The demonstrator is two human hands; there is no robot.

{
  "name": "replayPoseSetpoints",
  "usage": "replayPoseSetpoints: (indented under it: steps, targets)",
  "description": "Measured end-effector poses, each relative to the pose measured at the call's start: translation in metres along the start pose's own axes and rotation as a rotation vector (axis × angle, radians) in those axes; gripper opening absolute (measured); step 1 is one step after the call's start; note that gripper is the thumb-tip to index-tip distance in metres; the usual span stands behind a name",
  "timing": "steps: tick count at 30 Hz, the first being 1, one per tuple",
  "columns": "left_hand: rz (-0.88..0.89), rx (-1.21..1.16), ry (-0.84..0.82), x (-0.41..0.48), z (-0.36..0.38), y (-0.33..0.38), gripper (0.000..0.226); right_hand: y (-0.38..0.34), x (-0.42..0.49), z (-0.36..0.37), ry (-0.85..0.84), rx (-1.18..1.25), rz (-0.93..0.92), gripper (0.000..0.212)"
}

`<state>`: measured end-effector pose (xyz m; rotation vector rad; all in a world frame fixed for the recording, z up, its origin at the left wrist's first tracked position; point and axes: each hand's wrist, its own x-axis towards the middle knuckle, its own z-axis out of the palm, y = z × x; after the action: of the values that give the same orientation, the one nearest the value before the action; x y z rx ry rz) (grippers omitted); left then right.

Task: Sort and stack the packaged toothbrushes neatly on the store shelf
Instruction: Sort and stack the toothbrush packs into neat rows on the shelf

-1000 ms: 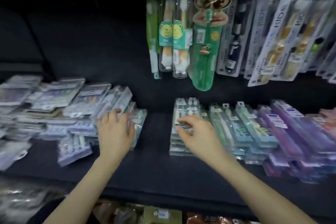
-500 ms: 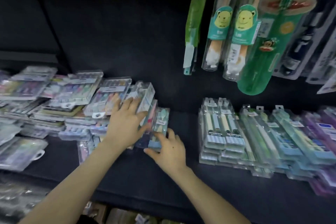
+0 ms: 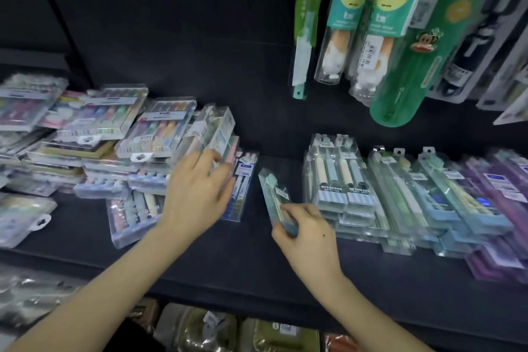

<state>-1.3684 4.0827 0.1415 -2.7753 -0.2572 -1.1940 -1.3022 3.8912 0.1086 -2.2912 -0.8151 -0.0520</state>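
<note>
The black store shelf (image 3: 200,274) carries a leaning heap of clear multi-brush boxes (image 3: 100,134) on its left and squared stacks of long clear toothbrush packs (image 3: 343,194) on its right. The left hand (image 3: 197,194), fingers spread, presses against the heap's tilted edge, probably to stop it sliding. The right hand (image 3: 308,234) pinches the near end of a slim teal toothbrush pack (image 3: 274,194) in the gap between, likely bound for the stacks

A single view is taken from the head, directed forward and down onto the shelf (image 3: 243,260), from close by.
</note>
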Motion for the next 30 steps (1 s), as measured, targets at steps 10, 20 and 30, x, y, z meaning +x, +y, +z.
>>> replayPoseSetpoints:
  steps: [10, 20, 30]
  targets:
    - [-0.500, -0.111, -0.464, -0.054, 0.046, 0.047, 0.043, -0.005, -0.032, -0.048, 0.090, 0.256, -0.065, 0.026]
    - [-0.747, -0.162, -0.783, -0.038, 0.037, 0.075, 0.048, 0.026, -0.054, -0.081, 0.064, 0.369, 0.050, 0.033]
    - [-0.831, -0.446, -0.528, -0.012, -0.001, 0.079, 0.050, 0.043, -0.073, -0.114, 0.176, 0.431, 0.016, 0.034]
